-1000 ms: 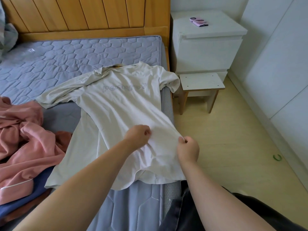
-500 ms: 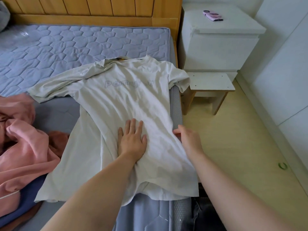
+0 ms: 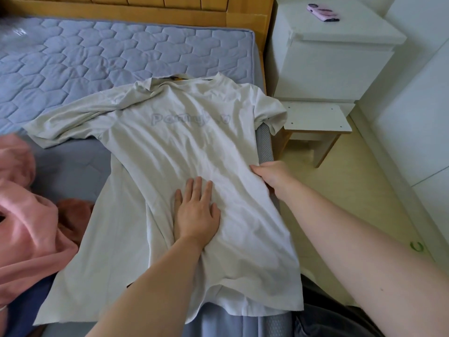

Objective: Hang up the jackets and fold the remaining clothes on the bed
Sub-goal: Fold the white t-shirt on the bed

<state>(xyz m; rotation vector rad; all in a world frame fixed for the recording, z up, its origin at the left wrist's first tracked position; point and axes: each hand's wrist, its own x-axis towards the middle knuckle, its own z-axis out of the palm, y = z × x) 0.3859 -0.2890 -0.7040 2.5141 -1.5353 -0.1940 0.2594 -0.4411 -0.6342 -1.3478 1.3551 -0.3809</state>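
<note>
A cream white T-shirt [image 3: 184,142] with faint grey lettering lies spread face up along the right side of the blue quilted mattress [image 3: 97,62]. Its right sleeve hangs over the mattress edge. My left hand [image 3: 195,212] lies flat on the shirt's middle with straight fingers, pressing the cloth. At the shirt's right side edge, over the mattress border, my right hand [image 3: 273,177] grips the cloth, thumb on top and fingers hidden beneath. A pink garment [image 3: 26,222] is heaped at the left, with a rust-coloured piece [image 3: 73,215] and dark blue cloth [image 3: 31,295] beside and under it.
A wooden headboard [image 3: 170,8] runs along the back. Right of the bed stand a white nightstand [image 3: 330,54] with a pink phone [image 3: 322,12] on top and a low white stool [image 3: 315,125]. A green ring [image 3: 416,246] lies on the pale floor near white cabinet doors [image 3: 418,117].
A second ago both hands pinched the shirt's lower right part. My left hand has since flattened onto the middle, and my right hand moved up the right edge and took hold there.
</note>
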